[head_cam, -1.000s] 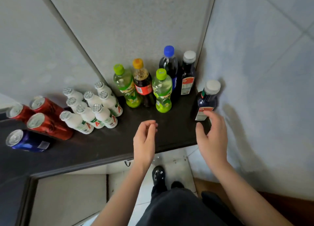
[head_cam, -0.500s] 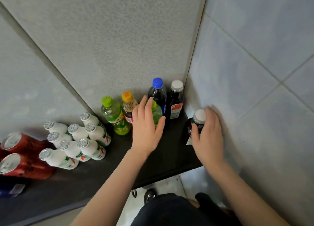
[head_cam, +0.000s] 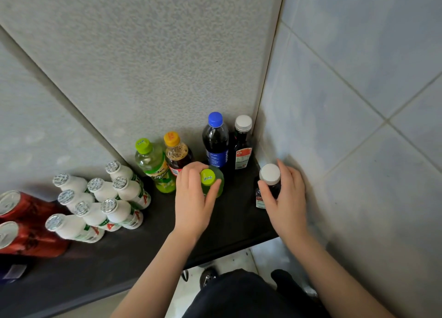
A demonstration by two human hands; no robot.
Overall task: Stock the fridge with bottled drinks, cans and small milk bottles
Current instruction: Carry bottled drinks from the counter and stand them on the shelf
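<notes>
Under both hands a dark counter [head_cam: 143,258] is spread, shut in by a speckled panel beyond them and a tiled wall [head_cam: 358,150] close against the right hand's outer side. Far to the left of the left hand [head_cam: 193,202] red cans [head_cam: 24,222] are grouped. Nearer to it the small milk bottles [head_cam: 95,202] are packed together. Just beyond its fingers four tall bottles [head_cam: 215,145] are stood in a row.

The left hand is wrapped round the shoulder of a green bottle [head_cam: 216,182], and the right hand [head_cam: 287,198] is clamped on a dark bottle [head_cam: 272,186] just under its white cap [head_cam: 270,174]. The hands are held apart, one bottle in each. No fridge is seen.

A double pick-up is judged to be in hand. Each bottle is best raised straight up before it is carried off, so that the row just beyond the left fingers is not toppled. The grip is better taken on the body than on the cap, and the right knuckles should be kept off the wall.
</notes>
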